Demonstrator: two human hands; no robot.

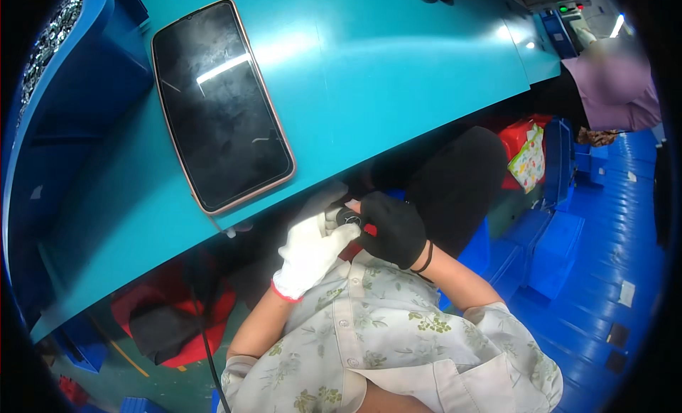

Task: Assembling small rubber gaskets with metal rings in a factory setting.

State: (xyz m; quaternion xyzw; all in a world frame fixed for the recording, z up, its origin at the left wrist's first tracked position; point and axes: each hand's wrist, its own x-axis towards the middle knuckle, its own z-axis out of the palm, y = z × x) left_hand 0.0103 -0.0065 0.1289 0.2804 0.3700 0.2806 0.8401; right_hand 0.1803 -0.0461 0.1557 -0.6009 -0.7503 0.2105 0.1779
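Centrally, small dark part point(347, 218): held just beside the turquoise table point(398, 65)
White-gloved left hand point(309, 250): fingers bent, pinching it
Black-gloved right hand point(393, 230): mostly closed, also gripping it
Phone point(226, 107): screen-up on the table

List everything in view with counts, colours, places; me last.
table: one, teal, upper centre
phone: one, black with pink rim, table left
bin: one, blue, far left
metal bits: many, silvery, top left
round piece: one, dark, centre
seat: one, red, lower left
cloth: one, black, on seat
cable: one, black, lower left
floor: one, green, lower left
patterned cloth: one, multicoloured, right
crates: several, blue, right
person: one, lilac top, upper right
shirt: one, pale with green leaves, bottom
leg: one, black, centre right
left hand: one, white-gloved, at round piece
right hand: one, black-gloved, at round piece
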